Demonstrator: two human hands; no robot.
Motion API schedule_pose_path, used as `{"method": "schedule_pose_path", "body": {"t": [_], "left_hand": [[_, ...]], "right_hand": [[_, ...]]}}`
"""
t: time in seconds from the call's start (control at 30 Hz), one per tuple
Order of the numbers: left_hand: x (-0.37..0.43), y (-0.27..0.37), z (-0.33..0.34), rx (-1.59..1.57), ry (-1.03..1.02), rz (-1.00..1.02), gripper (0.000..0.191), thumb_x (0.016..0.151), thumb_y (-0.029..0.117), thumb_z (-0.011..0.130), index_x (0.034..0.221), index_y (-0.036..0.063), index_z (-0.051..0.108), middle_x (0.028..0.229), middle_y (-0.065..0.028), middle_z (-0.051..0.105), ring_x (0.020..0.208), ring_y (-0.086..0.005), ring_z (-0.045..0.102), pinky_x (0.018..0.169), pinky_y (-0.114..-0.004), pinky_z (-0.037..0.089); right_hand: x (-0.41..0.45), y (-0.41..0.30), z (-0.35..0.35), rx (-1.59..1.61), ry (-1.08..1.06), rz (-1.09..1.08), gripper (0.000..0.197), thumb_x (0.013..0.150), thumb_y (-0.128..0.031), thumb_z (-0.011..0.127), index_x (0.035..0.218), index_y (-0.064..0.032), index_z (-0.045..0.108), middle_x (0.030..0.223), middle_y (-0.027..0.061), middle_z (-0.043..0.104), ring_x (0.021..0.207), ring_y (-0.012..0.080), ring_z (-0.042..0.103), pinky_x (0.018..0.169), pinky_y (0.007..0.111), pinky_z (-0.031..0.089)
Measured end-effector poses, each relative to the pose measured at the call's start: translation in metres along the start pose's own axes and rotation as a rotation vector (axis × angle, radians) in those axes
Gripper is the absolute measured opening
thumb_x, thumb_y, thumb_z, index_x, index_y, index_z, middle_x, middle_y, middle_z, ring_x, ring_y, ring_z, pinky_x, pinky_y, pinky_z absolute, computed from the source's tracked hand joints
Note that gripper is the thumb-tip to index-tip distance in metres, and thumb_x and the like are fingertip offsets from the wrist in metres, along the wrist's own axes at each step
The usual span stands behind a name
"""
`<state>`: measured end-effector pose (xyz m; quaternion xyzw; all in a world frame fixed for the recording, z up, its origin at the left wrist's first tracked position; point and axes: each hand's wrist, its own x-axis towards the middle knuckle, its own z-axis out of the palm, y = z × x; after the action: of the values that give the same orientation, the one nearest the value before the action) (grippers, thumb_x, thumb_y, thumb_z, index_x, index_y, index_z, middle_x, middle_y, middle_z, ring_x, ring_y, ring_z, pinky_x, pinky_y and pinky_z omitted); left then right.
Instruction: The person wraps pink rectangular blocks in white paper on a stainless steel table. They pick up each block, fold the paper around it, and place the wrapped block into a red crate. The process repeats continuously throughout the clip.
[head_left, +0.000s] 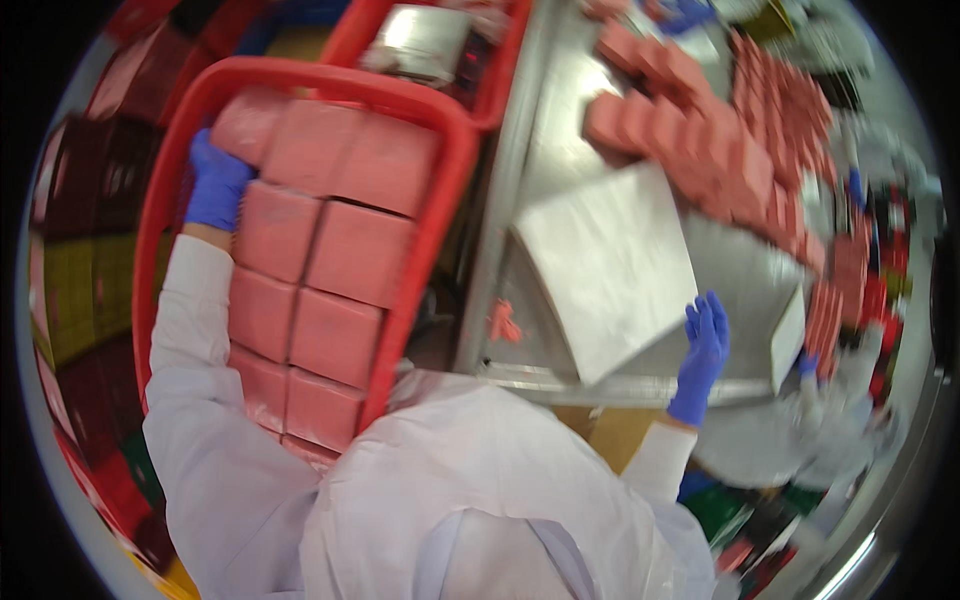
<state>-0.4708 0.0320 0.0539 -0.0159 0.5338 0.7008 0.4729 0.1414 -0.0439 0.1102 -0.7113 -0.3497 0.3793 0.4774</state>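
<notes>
My left hand (216, 184), in a blue glove, grips the near left corner of a pink block (251, 124) at the far left of a red plastic crate (450, 217). That block sits askew from its neighbours, while the other pink blocks (349, 244) lie packed in two columns. Its fingertips are partly hidden against the block and crate wall. My right hand (705, 349), also blue-gloved, hovers with extended fingers and holds nothing. It is just beside the near right corner of a white board (611, 262) on the steel table (510, 360).
Rows of pink slabs (697, 150) cover the table's far side. Pink scraps (504, 321) lie left of the board. A metal-topped scale (424, 43) stands in another red crate (517, 45) beyond mine. Gloved co-workers are at the far end and right. Stacked crates (71, 277) line the left.
</notes>
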Motion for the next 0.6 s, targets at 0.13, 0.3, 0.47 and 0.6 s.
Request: {"method": "schedule_pose_path", "body": {"t": [0.13, 0.3, 0.47, 0.6], "left_hand": [[0.020, 0.009, -0.015, 0.049, 0.139, 0.157, 0.054, 0.084, 0.035, 0.031, 0.123, 0.0008, 0.047, 0.123, -0.0149, 0.049, 0.114, -0.0317, 0.046, 0.101, -0.042, 0.032], [-0.073, -0.009, 0.064, 0.582, -0.037, 0.951, 0.041, 0.086, 0.019, 0.050, 0.121, -0.0023, 0.047, 0.117, -0.0126, 0.053, 0.107, -0.0238, 0.050, 0.095, -0.033, 0.038], [-0.228, -0.192, 0.104, 0.743, -0.752, 0.184, 0.045, 0.086, 0.010, 0.054, 0.128, 0.0019, 0.040, 0.123, -0.0087, 0.048, 0.111, -0.0163, 0.047, 0.096, -0.028, 0.035], [-0.243, -0.273, 0.124, 0.329, -0.252, -0.342, 0.031, 0.082, 0.012, 0.054, 0.112, 0.0073, 0.046, 0.112, -0.0036, 0.048, 0.111, -0.0150, 0.042, 0.096, -0.031, 0.031]], "right_hand": [[0.035, 0.066, -0.032, -0.036, 0.057, -0.122, 0.035, 0.081, -0.015, 0.058, 0.114, -0.0028, 0.053, 0.113, 0.0082, 0.053, 0.103, 0.0180, 0.050, 0.092, 0.029, 0.036], [0.103, 0.099, -0.043, -0.634, 0.030, -0.534, 0.041, 0.079, -0.018, 0.061, 0.117, -0.0055, 0.052, 0.114, 0.0162, 0.052, 0.107, 0.0272, 0.050, 0.092, 0.035, 0.039], [0.147, 0.115, -0.036, -0.718, -0.216, -0.391, 0.042, 0.079, -0.019, 0.061, 0.120, -0.0116, 0.052, 0.113, 0.0148, 0.054, 0.104, 0.0268, 0.053, 0.090, 0.035, 0.041], [0.153, 0.113, -0.034, -0.630, -0.311, -0.367, 0.041, 0.081, -0.020, 0.059, 0.120, -0.0101, 0.052, 0.112, 0.0140, 0.055, 0.103, 0.0269, 0.054, 0.090, 0.033, 0.041]]}}
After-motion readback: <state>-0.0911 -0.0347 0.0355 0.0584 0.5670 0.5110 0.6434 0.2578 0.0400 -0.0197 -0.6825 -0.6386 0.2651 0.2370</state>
